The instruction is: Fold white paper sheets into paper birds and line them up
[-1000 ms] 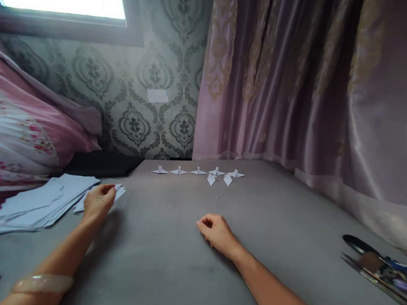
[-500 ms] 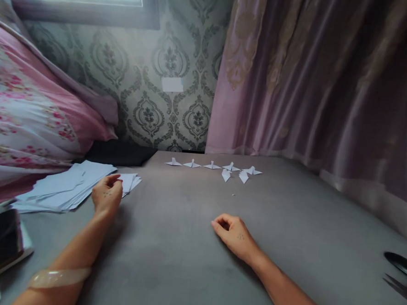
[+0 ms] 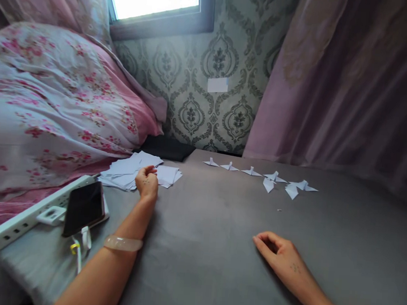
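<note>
My left hand [image 3: 147,182] is over the white paper by the bed, its fingers curled between a spread pile of sheets [image 3: 121,168] and a smaller stack of cut paper [image 3: 166,174]. Whether a sheet is between those fingertips is hidden. Resting low over the grey table, my right hand [image 3: 282,255] has thumb and fingertips pressed together, with nothing visible in them. Beyond it stand several folded white paper figures [image 3: 252,172] in a row, with two folded paper pieces [image 3: 269,185] in front. A tiny scrap [image 3: 279,210] lies nearer to me.
At the left are a dark phone [image 3: 84,208], a white power strip [image 3: 34,215] and a white charging cable [image 3: 79,255]. Floral bedding [image 3: 61,102] rises behind them. A flat black item [image 3: 167,148] lies at the table's back edge, and a curtain [image 3: 296,94] hangs at the right.
My view has turned left, so the scene sits further right and the power strip shows. A dark object at the right edge has left view. Both hands keep nearly the same pose.
</note>
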`<action>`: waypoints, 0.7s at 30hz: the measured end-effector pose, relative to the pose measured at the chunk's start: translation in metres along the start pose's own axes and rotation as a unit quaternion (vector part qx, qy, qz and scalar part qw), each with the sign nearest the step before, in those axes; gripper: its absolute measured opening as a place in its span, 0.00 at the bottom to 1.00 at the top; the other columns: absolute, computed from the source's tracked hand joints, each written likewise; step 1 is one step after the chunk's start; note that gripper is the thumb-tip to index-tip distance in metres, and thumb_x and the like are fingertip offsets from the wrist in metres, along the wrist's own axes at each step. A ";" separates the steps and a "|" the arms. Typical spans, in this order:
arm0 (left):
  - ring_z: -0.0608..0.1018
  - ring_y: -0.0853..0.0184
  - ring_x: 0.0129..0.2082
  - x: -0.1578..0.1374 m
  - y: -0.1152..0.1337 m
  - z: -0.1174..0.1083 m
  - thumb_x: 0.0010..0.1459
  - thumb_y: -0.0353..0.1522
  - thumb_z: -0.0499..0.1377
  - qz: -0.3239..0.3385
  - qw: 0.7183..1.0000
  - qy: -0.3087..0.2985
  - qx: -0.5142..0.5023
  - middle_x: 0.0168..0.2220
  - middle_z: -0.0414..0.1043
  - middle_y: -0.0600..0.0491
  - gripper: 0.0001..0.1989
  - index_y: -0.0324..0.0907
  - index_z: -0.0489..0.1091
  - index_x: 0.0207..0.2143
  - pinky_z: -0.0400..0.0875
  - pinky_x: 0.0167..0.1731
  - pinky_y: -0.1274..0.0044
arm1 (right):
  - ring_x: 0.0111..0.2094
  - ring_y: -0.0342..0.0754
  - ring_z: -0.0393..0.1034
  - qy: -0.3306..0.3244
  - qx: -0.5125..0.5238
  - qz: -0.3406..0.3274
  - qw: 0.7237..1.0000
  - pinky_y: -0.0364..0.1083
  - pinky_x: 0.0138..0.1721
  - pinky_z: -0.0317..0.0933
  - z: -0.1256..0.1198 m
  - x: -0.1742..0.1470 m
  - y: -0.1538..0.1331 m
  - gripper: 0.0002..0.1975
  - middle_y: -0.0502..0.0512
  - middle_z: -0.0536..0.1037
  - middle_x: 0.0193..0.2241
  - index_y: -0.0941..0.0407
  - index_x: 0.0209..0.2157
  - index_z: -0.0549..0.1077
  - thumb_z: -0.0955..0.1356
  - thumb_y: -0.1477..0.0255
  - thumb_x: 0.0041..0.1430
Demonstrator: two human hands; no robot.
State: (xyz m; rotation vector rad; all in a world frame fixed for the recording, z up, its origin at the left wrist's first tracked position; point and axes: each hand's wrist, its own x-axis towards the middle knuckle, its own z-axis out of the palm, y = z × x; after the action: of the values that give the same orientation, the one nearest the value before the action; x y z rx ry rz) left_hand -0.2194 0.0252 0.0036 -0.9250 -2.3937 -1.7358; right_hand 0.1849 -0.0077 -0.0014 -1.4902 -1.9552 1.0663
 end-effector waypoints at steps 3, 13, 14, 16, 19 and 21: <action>0.76 0.62 0.43 -0.002 0.002 0.001 0.51 0.26 0.48 0.041 0.997 -0.040 0.050 0.43 0.74 0.44 0.20 0.35 0.66 0.46 0.70 0.43 0.73 | 0.29 0.48 0.69 -0.001 -0.003 0.001 1.000 0.42 0.30 0.60 0.001 0.003 0.005 0.17 0.54 0.75 0.26 0.54 0.28 0.73 0.62 0.57 0.54; 0.65 0.47 0.56 -0.012 0.000 0.020 0.47 0.42 0.61 0.107 0.947 -0.150 0.263 0.53 0.64 0.34 0.33 0.32 0.62 0.52 0.57 0.54 0.64 | 0.28 0.47 0.67 -0.001 -0.010 -0.006 1.000 0.42 0.30 0.59 0.003 0.004 0.008 0.18 0.52 0.74 0.25 0.56 0.29 0.73 0.62 0.56 0.56; 0.65 0.47 0.55 -0.011 -0.002 0.019 0.47 0.43 0.60 0.102 0.942 -0.157 0.277 0.52 0.65 0.34 0.34 0.32 0.62 0.53 0.59 0.53 0.64 | 0.28 0.46 0.67 0.002 -0.013 -0.005 1.000 0.42 0.29 0.59 0.003 0.003 0.007 0.18 0.52 0.73 0.25 0.56 0.29 0.73 0.62 0.56 0.56; 0.67 0.47 0.54 -0.011 -0.004 0.019 0.47 0.44 0.60 0.094 0.934 -0.169 0.299 0.51 0.65 0.33 0.34 0.31 0.61 0.52 0.60 0.51 0.65 | 0.27 0.46 0.66 0.006 -0.017 -0.006 1.000 0.43 0.29 0.59 0.003 0.003 0.003 0.18 0.52 0.73 0.25 0.56 0.29 0.73 0.62 0.57 0.56; 0.68 0.48 0.54 -0.010 -0.005 0.018 0.49 0.45 0.58 0.095 0.926 -0.176 0.320 0.52 0.65 0.33 0.35 0.30 0.60 0.53 0.61 0.50 0.66 | 0.28 0.46 0.66 0.011 -0.012 -0.013 1.000 0.43 0.30 0.58 0.003 0.001 -0.001 0.17 0.53 0.74 0.25 0.56 0.29 0.73 0.62 0.58 0.56; 0.68 0.48 0.54 -0.009 -0.005 0.018 0.49 0.45 0.57 0.097 0.923 -0.180 0.327 0.53 0.65 0.32 0.35 0.29 0.60 0.53 0.62 0.50 0.67 | 0.28 0.46 0.66 0.016 -0.007 -0.020 1.000 0.42 0.30 0.58 0.003 0.000 -0.002 0.16 0.53 0.74 0.26 0.56 0.29 0.73 0.62 0.59 0.57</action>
State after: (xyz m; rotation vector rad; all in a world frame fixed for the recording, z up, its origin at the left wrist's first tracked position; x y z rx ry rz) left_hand -0.2093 0.0359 -0.0103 -1.3657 -2.6800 -0.6429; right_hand 0.1820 -0.0090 -0.0014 -1.4612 -1.9667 1.0081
